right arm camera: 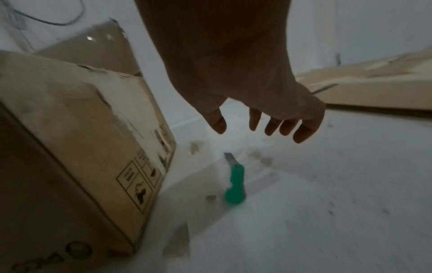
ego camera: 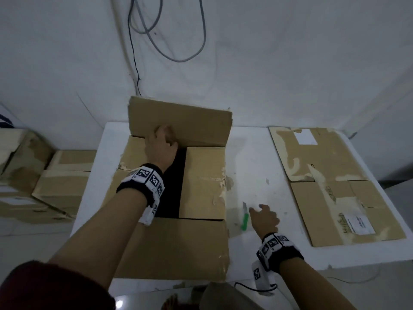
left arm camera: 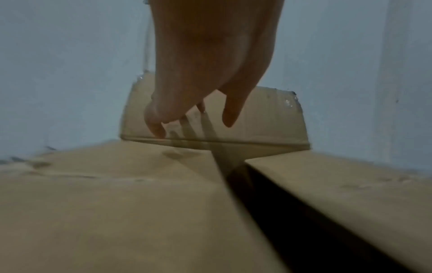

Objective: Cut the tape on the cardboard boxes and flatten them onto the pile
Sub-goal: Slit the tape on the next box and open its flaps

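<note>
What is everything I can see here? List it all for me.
Open cardboard box: one, brown, middle of the table, far flap raised.
Utility knife: one, green handle, lying on the table right of the box.
Flattened cardboard pile: one, brown, right side of the table.
Table: one, white.
Other cardboard boxes: several, brown, off the table at left.
Cables: grey and black, hanging on the white wall.
Wristbands: two, black with patterned white squares.
Left hand: touches the raised flap.
Right hand: open, above the table beside the knife, holding nothing.
</note>
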Demonstrator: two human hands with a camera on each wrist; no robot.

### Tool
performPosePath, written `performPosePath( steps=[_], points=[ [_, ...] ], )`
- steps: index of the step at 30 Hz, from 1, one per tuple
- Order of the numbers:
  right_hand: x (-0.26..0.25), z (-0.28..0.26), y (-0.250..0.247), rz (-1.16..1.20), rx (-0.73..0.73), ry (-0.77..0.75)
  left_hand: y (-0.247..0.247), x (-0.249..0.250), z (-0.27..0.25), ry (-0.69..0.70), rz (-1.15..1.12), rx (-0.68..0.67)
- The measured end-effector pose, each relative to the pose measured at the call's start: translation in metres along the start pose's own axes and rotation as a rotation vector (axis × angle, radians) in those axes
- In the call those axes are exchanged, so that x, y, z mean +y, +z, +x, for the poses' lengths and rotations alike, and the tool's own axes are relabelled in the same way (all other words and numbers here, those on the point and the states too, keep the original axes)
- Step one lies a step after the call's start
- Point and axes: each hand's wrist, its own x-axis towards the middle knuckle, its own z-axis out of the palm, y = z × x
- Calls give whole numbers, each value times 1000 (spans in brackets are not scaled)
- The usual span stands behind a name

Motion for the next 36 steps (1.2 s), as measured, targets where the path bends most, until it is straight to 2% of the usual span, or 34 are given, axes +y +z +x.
performPosePath(
  steps=[2,5,7,8,11,13,17,20,23,26,28,30,31,33,36],
  points=[
    [-25,-2,-8,79,65,-127,-16,-15,12,17,220,-47],
    [-81,-11,-25,162,107,-508,-31,-32,25,18,508,-201],
    [-131,-21,-30,99,73,-701,-35,-39,29,-19,569,-290],
    [-154,-25,-30,33,30,-744,-34,-40,30,-35,576,-320],
    [-206,-39,-14,-241,-112,-707,-30,-43,28,-31,661,-348],
    [-221,-43,1,-378,-155,-653,-29,-44,28,-22,688,-325],
    [-225,-44,22,-557,-162,-557,-29,-41,33,-60,697,-332],
    [-219,-47,28,-616,-159,-553,-30,-41,36,-61,669,-363],
    [-220,-49,25,-501,-190,-564,-40,-44,31,-55,557,-418],
    [-217,-39,-1,-165,-340,-598,-76,-36,28,-76,194,-464],
    [-204,-34,-30,129,-487,-595,-110,-31,25,-140,-119,-432],
    [-186,-39,-58,278,-559,-578,-146,-35,19,-184,-304,-381],
    [-176,-41,-71,327,-577,-563,-162,-40,16,-164,-293,-340],
    [-150,-40,-95,433,-555,-534,-188,-59,10,-94,-125,-255],
    [-105,-34,-115,418,-405,-553,-206,-97,-1,-60,176,-244]
  ],
)
